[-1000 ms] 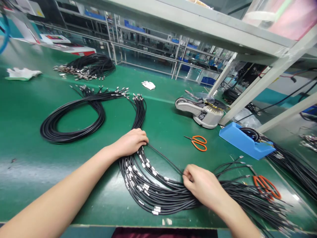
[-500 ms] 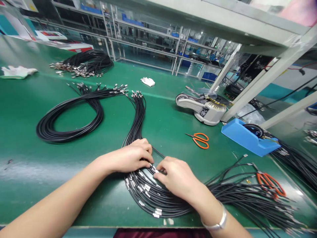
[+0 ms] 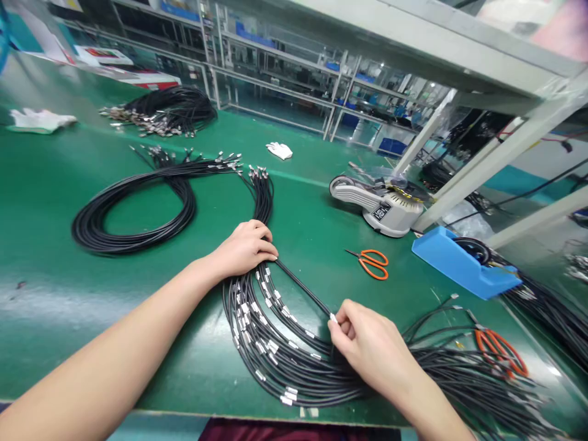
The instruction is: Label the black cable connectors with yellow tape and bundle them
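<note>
A bundle of black cables (image 3: 275, 361) curves across the green bench, with silvery-white labels or sleeves along it and metal ends at the top. My left hand (image 3: 245, 248) is closed around the bundle's upper part. A few cables stretch straight from under it to my right hand (image 3: 367, 340), which pinches them at a small white label (image 3: 333, 318). The rest of the bundle passes beneath my right hand and fans out at the lower right. Left of the bundle lies a coil of black cables (image 3: 92, 236).
Orange-handled scissors (image 3: 374, 263) lie right of the bundle, and a second orange-handled pair (image 3: 500, 352) rests among the cable ends. Behind are a grey tape dispenser (image 3: 390, 214), a blue tape holder (image 3: 459, 263), a white glove (image 3: 279, 150) and a cable pile (image 3: 174, 110). A shelf frame (image 3: 432, 43) overhangs the right.
My left hand has moved up the bundle. My right hand has moved right, drawing a few cables taut away from the others, and more labels now show between the hands.
</note>
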The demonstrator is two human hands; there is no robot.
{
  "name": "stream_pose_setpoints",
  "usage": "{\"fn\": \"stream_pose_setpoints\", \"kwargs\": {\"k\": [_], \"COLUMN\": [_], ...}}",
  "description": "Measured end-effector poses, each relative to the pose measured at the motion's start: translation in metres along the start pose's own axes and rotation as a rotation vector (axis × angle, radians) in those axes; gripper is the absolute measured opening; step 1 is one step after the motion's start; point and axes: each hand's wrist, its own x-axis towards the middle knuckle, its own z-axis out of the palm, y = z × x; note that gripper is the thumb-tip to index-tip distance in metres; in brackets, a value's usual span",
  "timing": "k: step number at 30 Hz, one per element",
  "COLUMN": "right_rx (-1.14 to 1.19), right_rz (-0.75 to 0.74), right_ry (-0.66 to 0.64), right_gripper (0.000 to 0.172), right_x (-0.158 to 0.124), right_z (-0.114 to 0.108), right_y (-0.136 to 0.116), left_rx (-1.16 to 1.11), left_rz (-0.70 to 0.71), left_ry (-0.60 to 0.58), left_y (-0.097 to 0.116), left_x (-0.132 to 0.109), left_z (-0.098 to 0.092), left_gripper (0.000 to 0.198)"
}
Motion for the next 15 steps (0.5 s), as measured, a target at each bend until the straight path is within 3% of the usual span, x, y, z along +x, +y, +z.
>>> {"fn": "stream_pose_setpoints", "kwargs": {"k": [4, 7, 10, 15], "right_rx": [0.042, 0.036, 0.0, 0.063], "right_rz": [-0.112, -0.137, -0.175, -0.184], "right_ry": [0.092, 0.112, 0.113, 0.213], "right_gripper": [0.011, 0.011, 0.023, 0.021], "right_x": [-0.002, 0.005, 0.008, 0.005], "right_z": [0.015, 0.029, 0.035, 0.037], "right_y": [-0.018, -0.026, -0.02, -0.007], "left_rx": [0.032, 0.028, 0.024, 0.055], "left_rz": [-0.023, 0.05, 0.123, 0.079], "left_ry": [0.0, -0.058, -0.11, -0.087], "left_y": [0.002, 0.012, 0.02, 0.021], "left_x": [-0.003, -0.01, -0.012, -0.003], "left_z": [-0.003, -0.007, -0.006, 0.001], "left_gripper": [0.021, 0.023, 0.018, 0.015]}}
